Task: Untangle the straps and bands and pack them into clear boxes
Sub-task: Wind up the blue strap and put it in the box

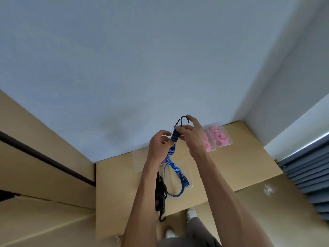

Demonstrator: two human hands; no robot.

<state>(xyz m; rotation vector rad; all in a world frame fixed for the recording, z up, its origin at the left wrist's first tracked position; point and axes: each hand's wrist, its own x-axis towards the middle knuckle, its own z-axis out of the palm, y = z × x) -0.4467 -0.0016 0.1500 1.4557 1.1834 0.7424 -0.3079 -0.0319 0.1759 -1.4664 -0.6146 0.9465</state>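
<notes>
While both hands work mid-frame, the left hand (159,145) pinches the folded blue strap (173,158), the right hand (190,133) grips its black hooks (183,120); its tail drapes into a clear box (179,172) on the counter (236,157).

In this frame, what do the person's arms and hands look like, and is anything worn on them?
Both forearms are bare right up to the frame's lower edge: no sleeves show. The left hand and right hand wear no gloves, and no watch, ring or bracelet shows.

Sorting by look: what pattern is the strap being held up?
Blue with thin white lengthwise stripes, per the head view: strap.
</notes>
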